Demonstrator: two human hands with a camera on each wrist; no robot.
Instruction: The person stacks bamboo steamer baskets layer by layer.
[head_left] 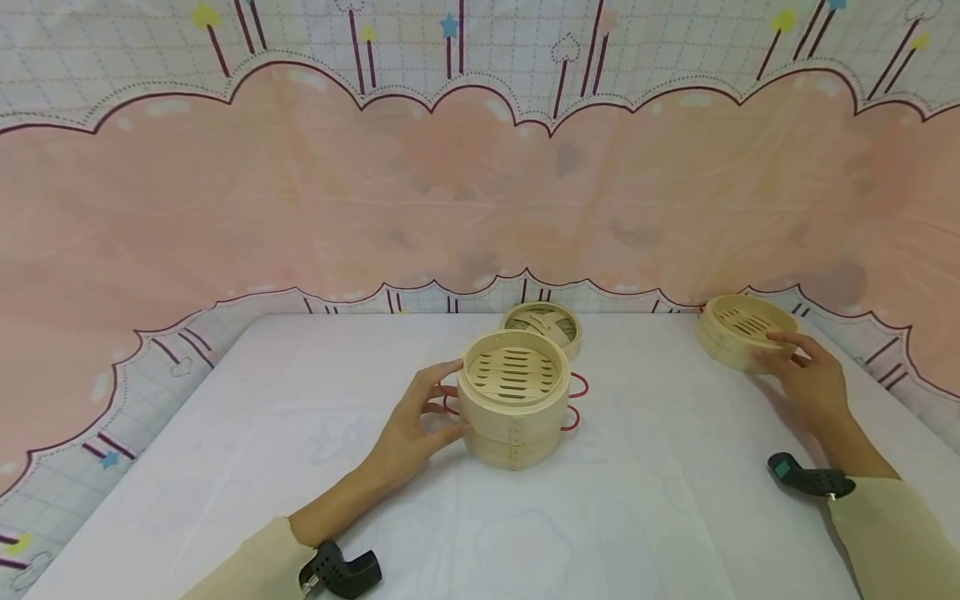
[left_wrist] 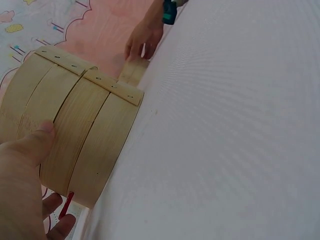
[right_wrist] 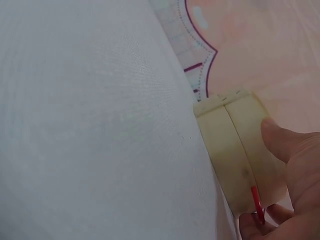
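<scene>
Two bamboo steamer baskets (head_left: 513, 437) stand stacked on the white table, slats showing in the upper one and red loop handles at the sides. My left hand (head_left: 412, 425) grips the stack's left side; in the left wrist view its thumb (left_wrist: 37, 142) presses the bamboo wall, with fingers by a red handle (left_wrist: 66, 206). At the far right, my right hand (head_left: 813, 383) holds a single slatted steamer basket (head_left: 727, 348). In the right wrist view the thumb (right_wrist: 280, 140) is on its wall and fingers are around its red handle (right_wrist: 257, 200).
Behind the stack lies a round steamer lid (head_left: 567, 329) with a woven top, partly hidden. A pink and white patterned cloth (head_left: 420, 200) hangs behind the white table (head_left: 600, 517). The right basket sits near the table's far right edge.
</scene>
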